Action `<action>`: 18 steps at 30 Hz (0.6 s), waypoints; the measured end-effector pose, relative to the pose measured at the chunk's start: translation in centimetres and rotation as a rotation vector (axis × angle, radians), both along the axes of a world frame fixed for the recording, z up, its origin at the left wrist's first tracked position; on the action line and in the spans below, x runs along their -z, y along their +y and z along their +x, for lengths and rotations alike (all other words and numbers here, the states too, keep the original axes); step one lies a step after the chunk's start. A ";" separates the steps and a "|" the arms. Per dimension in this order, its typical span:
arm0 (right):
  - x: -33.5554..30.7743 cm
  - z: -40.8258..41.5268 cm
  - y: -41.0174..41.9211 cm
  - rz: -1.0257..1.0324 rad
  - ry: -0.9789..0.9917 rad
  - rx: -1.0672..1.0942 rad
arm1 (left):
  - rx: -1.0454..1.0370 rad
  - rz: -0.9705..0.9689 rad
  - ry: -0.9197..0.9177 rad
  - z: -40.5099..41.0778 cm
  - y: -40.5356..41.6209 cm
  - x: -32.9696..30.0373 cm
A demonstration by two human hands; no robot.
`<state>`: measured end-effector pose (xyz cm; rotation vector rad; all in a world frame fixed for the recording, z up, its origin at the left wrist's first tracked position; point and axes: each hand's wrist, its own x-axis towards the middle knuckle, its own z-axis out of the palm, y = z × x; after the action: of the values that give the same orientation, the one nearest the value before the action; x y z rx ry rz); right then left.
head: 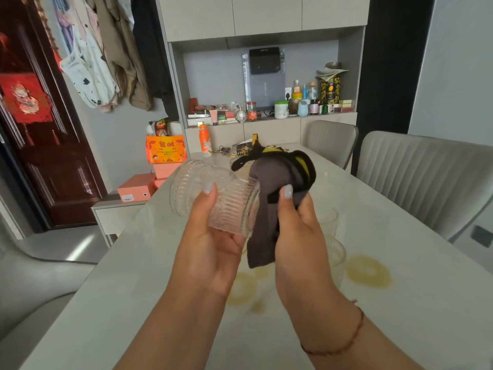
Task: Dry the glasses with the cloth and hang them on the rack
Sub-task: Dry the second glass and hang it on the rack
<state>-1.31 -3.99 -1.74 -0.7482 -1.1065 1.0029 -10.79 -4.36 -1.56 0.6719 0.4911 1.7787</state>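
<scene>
Our left hand (213,244) grips a ribbed glass (213,196) on its side. Our right hand (296,222) pinches the cloth (269,182), stuffed into its mouth.

**Hardly any print you can read**

You will find lettering in several places, yet none resolves into words. The orange card (166,149) beside the table carries large red characters and smaller lines below, too blurred to read. The yellow-patterned tin (330,90) on the shelf bears a dark label with illegible print. The black box (264,60) above shows a faint mark along its top edge, also unreadable.
</scene>
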 end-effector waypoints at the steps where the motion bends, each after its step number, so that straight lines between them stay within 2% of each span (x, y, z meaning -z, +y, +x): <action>1: 0.0 -0.1 0.3 -0.001 -0.002 0.018 | 0.008 -0.012 -0.019 0.1 -0.1 -0.2; 5: 1.6 -1.1 -0.6 0.092 -0.069 0.084 | 0.009 -0.039 -0.060 0.0 0.4 -0.5; 9: 2.3 -2.0 -2.8 0.068 -0.120 -0.085 | -0.060 -0.085 0.139 -0.4 0.6 0.1; 11: 1.3 -1.7 -2.1 -0.002 -0.080 -0.096 | -0.193 0.023 0.185 -0.1 0.3 0.4; 14: 0.3 -1.1 -0.3 -0.121 0.100 -0.125 | -0.303 0.151 0.298 0.5 -0.2 0.8; 18: 0.5 -1.7 -2.0 -0.253 0.414 -0.346 | -0.387 0.188 0.404 -0.1 -0.2 0.0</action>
<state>-2.98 -5.97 -2.19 -0.5198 -0.7662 1.5356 -10.86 -4.60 -1.56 1.1409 0.7730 2.0736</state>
